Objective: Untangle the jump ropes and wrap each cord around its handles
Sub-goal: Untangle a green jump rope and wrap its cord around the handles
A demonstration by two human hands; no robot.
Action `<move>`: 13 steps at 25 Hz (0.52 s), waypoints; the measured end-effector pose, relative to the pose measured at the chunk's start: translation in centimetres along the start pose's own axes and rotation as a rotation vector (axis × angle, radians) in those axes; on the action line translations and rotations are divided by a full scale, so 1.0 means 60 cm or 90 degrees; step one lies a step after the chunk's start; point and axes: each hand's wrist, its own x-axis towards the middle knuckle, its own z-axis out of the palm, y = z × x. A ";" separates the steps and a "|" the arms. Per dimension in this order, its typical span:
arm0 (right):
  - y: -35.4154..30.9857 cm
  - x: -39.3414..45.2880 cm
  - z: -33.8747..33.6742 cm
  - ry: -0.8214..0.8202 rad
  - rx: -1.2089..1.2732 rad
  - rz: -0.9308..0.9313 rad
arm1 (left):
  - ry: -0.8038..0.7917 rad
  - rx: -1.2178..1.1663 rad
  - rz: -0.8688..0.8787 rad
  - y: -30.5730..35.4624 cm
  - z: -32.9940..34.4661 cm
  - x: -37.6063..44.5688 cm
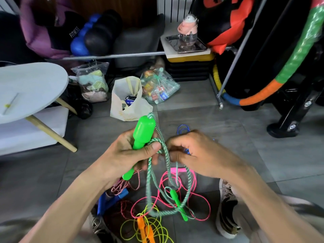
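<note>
Nearest on the tiles, orange handles [145,228], pink cord [184,195], second green handle [178,201]; above, left hand [129,153] gripping green handle [140,137], right hand [198,153] pinching braided cord [165,151]; farther, white bag [129,102].

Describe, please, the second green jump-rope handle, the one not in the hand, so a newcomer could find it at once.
Start at the grey tiled floor below the two hands, where the loose ropes lie. Over the pink cord dangles a slim bright green handle, tied to the green-and-white braided cord. Unlike the orange handles beside it, it is green and hangs aslant.
</note>
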 end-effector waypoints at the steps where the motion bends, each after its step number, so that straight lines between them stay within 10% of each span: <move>1: 0.008 -0.004 -0.006 0.045 0.035 0.036 | -0.018 -0.030 0.004 0.001 -0.005 -0.001; 6: 0.105 -0.040 -0.113 0.581 -0.081 0.434 | -0.094 -0.091 0.015 0.016 -0.036 -0.015; 9: 0.101 -0.040 -0.107 0.461 -0.167 0.311 | -0.077 -0.067 0.017 0.014 -0.031 -0.017; 13: -0.006 -0.015 0.004 0.009 0.269 0.060 | -0.095 -0.021 0.012 0.004 -0.009 -0.008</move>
